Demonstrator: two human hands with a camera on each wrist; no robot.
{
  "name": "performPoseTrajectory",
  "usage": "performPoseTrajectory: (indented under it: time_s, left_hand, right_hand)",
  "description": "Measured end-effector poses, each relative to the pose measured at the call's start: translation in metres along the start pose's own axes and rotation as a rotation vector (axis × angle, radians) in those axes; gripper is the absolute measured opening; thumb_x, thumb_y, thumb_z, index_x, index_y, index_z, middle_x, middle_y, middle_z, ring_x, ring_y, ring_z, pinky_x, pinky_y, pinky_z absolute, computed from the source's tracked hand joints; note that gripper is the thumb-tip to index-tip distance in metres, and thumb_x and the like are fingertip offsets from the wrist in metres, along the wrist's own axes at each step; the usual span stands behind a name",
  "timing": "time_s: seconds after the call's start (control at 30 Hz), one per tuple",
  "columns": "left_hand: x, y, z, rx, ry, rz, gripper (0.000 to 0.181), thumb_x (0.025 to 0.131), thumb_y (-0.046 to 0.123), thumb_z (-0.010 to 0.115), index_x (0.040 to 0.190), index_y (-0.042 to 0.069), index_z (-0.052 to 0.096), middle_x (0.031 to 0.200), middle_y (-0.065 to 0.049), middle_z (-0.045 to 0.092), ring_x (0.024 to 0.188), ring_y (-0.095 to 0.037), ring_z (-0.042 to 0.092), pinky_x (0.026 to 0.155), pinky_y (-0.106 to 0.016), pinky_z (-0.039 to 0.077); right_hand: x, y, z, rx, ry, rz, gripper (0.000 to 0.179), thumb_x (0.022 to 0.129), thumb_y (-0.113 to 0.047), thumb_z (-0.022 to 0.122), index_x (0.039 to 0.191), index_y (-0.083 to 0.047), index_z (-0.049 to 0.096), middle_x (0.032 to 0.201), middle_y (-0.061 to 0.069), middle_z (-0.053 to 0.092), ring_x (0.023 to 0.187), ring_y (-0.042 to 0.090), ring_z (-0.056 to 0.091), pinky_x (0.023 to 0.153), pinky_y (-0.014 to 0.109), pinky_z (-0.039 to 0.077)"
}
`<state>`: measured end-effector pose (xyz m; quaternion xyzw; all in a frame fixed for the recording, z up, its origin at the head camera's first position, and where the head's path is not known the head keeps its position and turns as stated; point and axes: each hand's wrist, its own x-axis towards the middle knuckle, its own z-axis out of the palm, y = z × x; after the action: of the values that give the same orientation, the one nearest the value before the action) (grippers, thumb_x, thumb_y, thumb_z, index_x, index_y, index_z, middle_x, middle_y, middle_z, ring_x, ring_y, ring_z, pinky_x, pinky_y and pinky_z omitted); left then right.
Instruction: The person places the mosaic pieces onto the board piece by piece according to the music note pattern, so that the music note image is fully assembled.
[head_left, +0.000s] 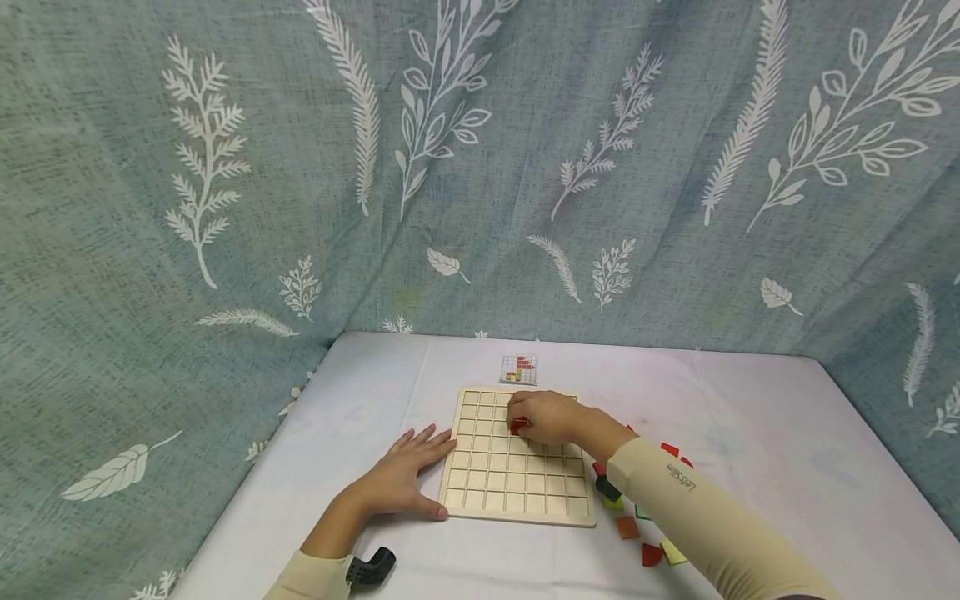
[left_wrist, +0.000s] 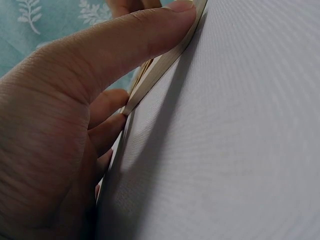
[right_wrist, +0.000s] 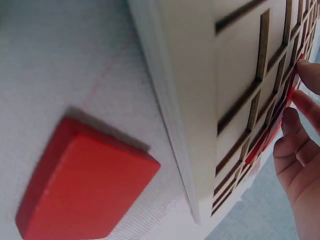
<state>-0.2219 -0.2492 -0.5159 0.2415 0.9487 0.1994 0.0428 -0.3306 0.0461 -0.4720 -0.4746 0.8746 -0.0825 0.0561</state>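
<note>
A light wooden grid board (head_left: 517,483) lies on the table before me. My left hand (head_left: 405,475) rests at its left edge, fingers spread, fingertips touching the rim. In the left wrist view the thumb (left_wrist: 150,37) lies against the board's side. My right hand (head_left: 551,417) reaches over the board's upper middle, fingers curled, and pinches a red block (head_left: 519,426). Seen from the right wrist, the thumb and fingertips are at red blocks (right_wrist: 272,127) down on the grid; the fingers hide part of them.
A small card (head_left: 519,369) with a coloured grid pattern lies behind the board. Right of the board are scattered blocks: an orange square (head_left: 627,527), a red rounded piece (head_left: 652,555), a yellow one (head_left: 672,552) and others partly under the right sleeve. A red block (right_wrist: 95,185) lies beside the board.
</note>
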Motion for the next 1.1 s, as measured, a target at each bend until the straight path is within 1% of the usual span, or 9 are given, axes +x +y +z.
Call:
performPoseTrajectory:
  time_s: [0.13, 0.47, 0.77, 0.9, 1.1]
  left_hand:
    - [0.0002, 0.0000, 0.0001, -0.004, 0.001, 0.001, 0.115, 0.055, 0.079, 0.072, 0.149, 0.020, 0.042, 0.157, 0.005, 0.030, 0.146, -0.024, 0.015, 0.117, -0.051, 0.005]
    - [0.0003, -0.0001, 0.0001, 0.000, -0.003, -0.004, 0.115, 0.055, 0.079, 0.072, 0.149, 0.020, 0.042, 0.157, 0.006, 0.029, 0.146, -0.023, 0.015, 0.118, -0.049, 0.004]
    - [0.0007, -0.0020, 0.0015, 0.003, 0.001, -0.002, 0.116, 0.054, 0.081, 0.071, 0.149, 0.021, 0.042, 0.156, 0.006, 0.029, 0.146, -0.022, 0.015, 0.118, -0.049, 0.004]
    - [0.0011, -0.0033, 0.0024, 0.002, 0.001, -0.001, 0.116, 0.054, 0.081, 0.071, 0.150, 0.021, 0.042, 0.157, 0.006, 0.029, 0.147, -0.022, 0.015, 0.118, -0.049, 0.004]
    - [0.0015, -0.0027, 0.0016, -0.002, -0.003, -0.004, 0.116, 0.054, 0.081, 0.071, 0.150, 0.022, 0.041, 0.157, 0.007, 0.029, 0.147, -0.022, 0.014, 0.118, -0.049, 0.004]
  right_hand:
    - [0.0000, 0.0003, 0.0008, 0.018, -0.004, 0.014, 0.014, 0.093, -0.022, 0.068, 0.106, -0.025, 0.071, 0.115, -0.011, 0.057, 0.101, 0.007, 0.056, 0.089, 0.030, 0.050]
    - [-0.0008, -0.0010, -0.0001, 0.027, -0.017, 0.037, 0.016, 0.093, -0.022, 0.067, 0.109, -0.025, 0.071, 0.121, -0.009, 0.056, 0.108, 0.010, 0.056, 0.093, 0.032, 0.049]
    - [-0.0013, -0.0010, -0.0013, 0.037, -0.037, 0.062, 0.019, 0.094, -0.022, 0.066, 0.112, -0.025, 0.070, 0.125, -0.008, 0.055, 0.112, 0.012, 0.056, 0.095, 0.034, 0.048]
    - [-0.0013, -0.0011, -0.0021, 0.034, -0.044, 0.066, 0.019, 0.094, -0.021, 0.066, 0.112, -0.025, 0.070, 0.126, -0.008, 0.056, 0.114, 0.013, 0.055, 0.097, 0.035, 0.048]
    - [-0.0015, -0.0025, -0.0035, 0.029, -0.045, 0.060, 0.020, 0.093, -0.020, 0.066, 0.113, -0.023, 0.071, 0.125, -0.006, 0.056, 0.112, 0.013, 0.056, 0.095, 0.034, 0.048]
